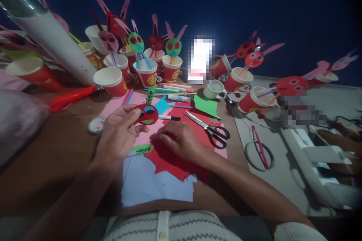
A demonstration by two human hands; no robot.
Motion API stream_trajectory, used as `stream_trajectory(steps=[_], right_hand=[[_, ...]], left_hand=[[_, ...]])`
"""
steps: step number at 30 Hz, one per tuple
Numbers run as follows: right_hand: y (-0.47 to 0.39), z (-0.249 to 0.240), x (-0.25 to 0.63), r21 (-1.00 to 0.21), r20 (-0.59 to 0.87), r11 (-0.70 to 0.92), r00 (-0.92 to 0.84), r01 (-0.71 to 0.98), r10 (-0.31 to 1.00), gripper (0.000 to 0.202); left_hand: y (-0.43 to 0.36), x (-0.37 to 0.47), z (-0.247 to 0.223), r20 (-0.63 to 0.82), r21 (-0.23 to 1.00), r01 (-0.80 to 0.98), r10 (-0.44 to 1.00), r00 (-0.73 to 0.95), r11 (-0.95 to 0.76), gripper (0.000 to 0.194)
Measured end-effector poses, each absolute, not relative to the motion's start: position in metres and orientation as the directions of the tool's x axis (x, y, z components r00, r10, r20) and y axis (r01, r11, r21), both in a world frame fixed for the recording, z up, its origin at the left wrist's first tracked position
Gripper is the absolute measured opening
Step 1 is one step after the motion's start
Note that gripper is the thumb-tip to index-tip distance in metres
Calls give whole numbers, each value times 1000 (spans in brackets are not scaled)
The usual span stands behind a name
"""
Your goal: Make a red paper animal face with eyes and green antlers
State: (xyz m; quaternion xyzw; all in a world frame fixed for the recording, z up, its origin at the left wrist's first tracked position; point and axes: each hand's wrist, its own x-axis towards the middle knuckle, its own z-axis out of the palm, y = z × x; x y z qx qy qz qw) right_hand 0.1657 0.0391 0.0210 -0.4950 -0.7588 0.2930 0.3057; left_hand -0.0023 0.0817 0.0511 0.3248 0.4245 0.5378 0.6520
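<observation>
My left hand (120,131) is closed on a round red paper face (149,116), pinched at its left edge between thumb and fingers. Blue eye pieces and a green mouth show on it. A green paper strip (151,95) with a black leaf pattern rises above the face; whether it is joined cannot be told. A similar green strip (143,149) lies below on the paper. My right hand (181,141) rests on the red paper sheet (175,162) with fingers curled together, their tips partly hidden. A black and white marker (169,118) lies between the hands; black-handled scissors (209,128) lie right of them.
Red and white paper cups (109,83) holding paper faces on straws line the back. A tape roll (96,124) sits left, a white mug (214,89) behind the scissors. Pens and a glue tube (179,98) lie mid-table. Pale sheets (158,190) lie in front; a larger tape ring (259,156) is right.
</observation>
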Motion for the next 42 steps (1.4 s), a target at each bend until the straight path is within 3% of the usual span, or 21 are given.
stream_trajectory(steps=[6,12,18,26,31,35,39,42], right_hand=[[31,21,148,-562,43,349,-394,750,918,31],[29,16,138,-600,31,341,-405,723,914,9],[30,20,150,-733,33,291,-395,615,918,14],[26,25,144,-540,4,304,-359,785,933,25],[28,23,140,-563,37,348,-397,749,917,12],[28,24,146,-615,31,299,-356,730,934,15],[27,20,142,-519,20,326,-370,790,929,26],[26,15,133,-444,24,363,-395,819,918,21]], left_hand=[[81,-4,57,-184,870,-454,981,61,192,10],[80,-5,56,-163,870,-458,983,89,186,9],[80,-5,53,-170,872,-443,977,126,209,10],[79,-3,51,-180,871,-434,972,149,228,9],[79,-3,54,-204,873,-421,968,144,246,10],[78,-4,54,-177,876,-429,974,143,222,9],[78,-4,54,-147,868,-450,974,174,211,7],[78,-4,54,-151,863,-455,972,182,219,6]])
